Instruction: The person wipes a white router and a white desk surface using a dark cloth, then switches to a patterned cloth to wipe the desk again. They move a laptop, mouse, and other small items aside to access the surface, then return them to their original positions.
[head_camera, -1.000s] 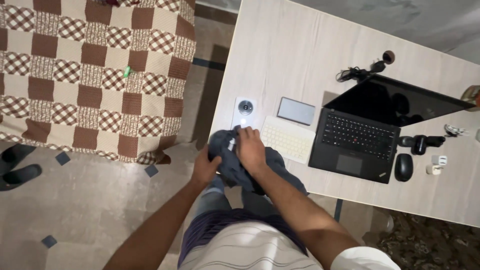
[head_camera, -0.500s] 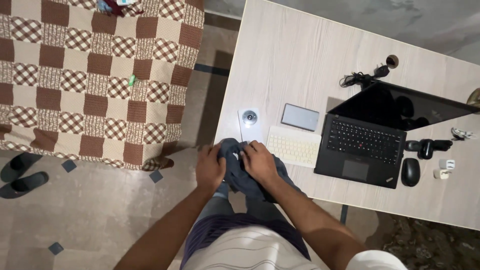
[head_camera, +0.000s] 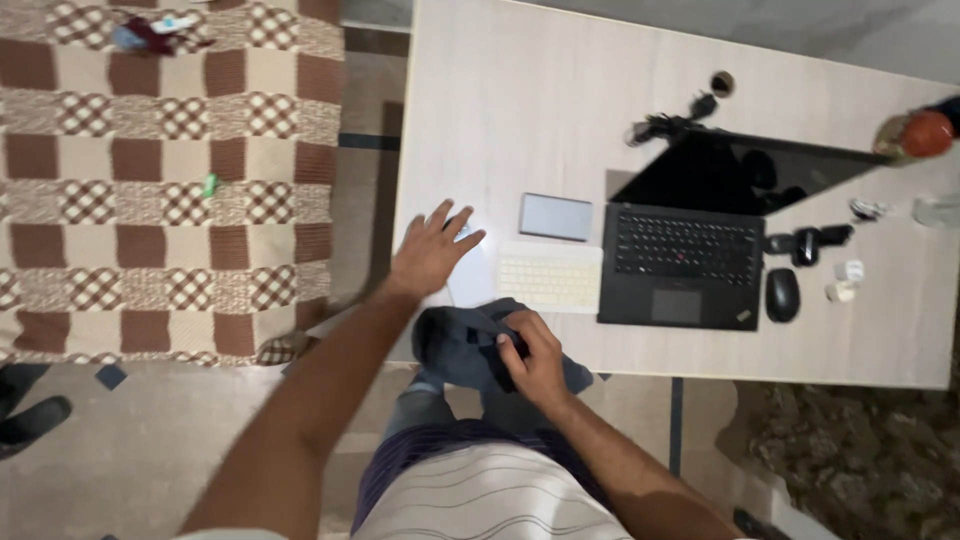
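While the right hand (head_camera: 532, 352) bunches it in closed fingers, the cloth (head_camera: 462, 345) shows dark grey and crumpled (a soft wad at the desk (head_camera: 520, 90) edge), sitting under and left of that hand. The left hand (head_camera: 430, 252), fingers spread, lies flat beyond the cloth, just left of a white keyboard (head_camera: 549, 277).
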